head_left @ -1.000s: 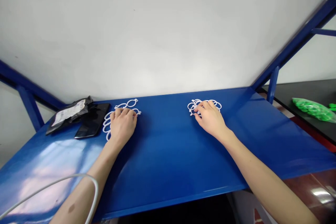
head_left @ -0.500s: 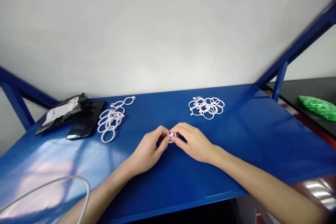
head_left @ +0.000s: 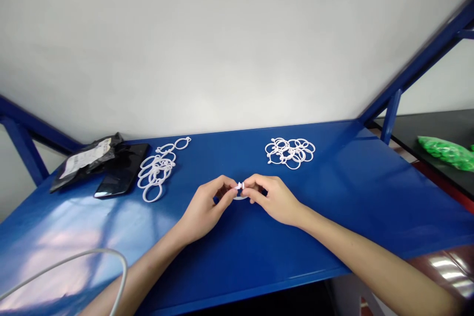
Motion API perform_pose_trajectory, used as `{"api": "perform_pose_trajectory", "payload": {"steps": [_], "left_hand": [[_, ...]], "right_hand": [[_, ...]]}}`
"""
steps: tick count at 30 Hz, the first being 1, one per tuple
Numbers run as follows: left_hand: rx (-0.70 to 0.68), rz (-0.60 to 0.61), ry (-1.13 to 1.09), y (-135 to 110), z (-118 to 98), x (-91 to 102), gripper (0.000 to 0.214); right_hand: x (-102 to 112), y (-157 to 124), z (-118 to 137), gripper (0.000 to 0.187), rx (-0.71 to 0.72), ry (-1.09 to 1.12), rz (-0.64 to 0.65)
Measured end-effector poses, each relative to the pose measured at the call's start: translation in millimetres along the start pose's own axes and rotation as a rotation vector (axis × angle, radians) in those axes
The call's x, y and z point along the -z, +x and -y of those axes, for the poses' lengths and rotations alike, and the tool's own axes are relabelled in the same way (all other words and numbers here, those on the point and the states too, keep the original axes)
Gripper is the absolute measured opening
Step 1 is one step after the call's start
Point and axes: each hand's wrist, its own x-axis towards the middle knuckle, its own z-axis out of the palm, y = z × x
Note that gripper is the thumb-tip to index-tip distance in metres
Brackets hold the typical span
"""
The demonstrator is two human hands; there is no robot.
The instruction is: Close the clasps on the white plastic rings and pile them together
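My left hand (head_left: 204, 208) and my right hand (head_left: 274, 199) meet over the middle of the blue shelf (head_left: 229, 252). Both pinch one small white plastic ring (head_left: 240, 191) between fingertips, its two ends close together at the top. A chain of linked white rings (head_left: 157, 170) lies to the left on the shelf. A loose heap of white rings (head_left: 290, 151) lies at the back right, beyond my right hand.
A black phone (head_left: 122, 169) and a black packet with a white label (head_left: 87, 158) lie at the back left. A white cable (head_left: 70, 266) loops over the near left. A green bag (head_left: 446, 151) rests on a black table to the right. Blue frame struts rise at both sides.
A second ago each hand rested on a ring pile. Both hands have come together at the shelf's middle holding one ring, which is now lifted slightly with its ends showing.
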Motion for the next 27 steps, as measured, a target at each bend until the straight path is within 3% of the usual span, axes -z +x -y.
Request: {"api": "perform_pose_trajectory", "payload": {"steps": [7, 13, 27], "left_hand": [[-0.027, -0.031, 0.102, 0.9, 0.6, 0.0, 0.020], [-0.005, -0.079, 0.050, -1.7, 1.7, -1.2, 0.019], [0.189, -0.009, -0.287, -0.7, 4.5, -5.4, 0.023]], "right_hand": [[1.4, -0.8, 1.7, 0.019, 0.061, -0.113, 0.003], [1.7, -1.4, 3.3, 0.018, 0.087, -0.178, -0.008], [1.0, -4.6, 3.7, 0.016, 0.147, -0.253, 0.023]]}}
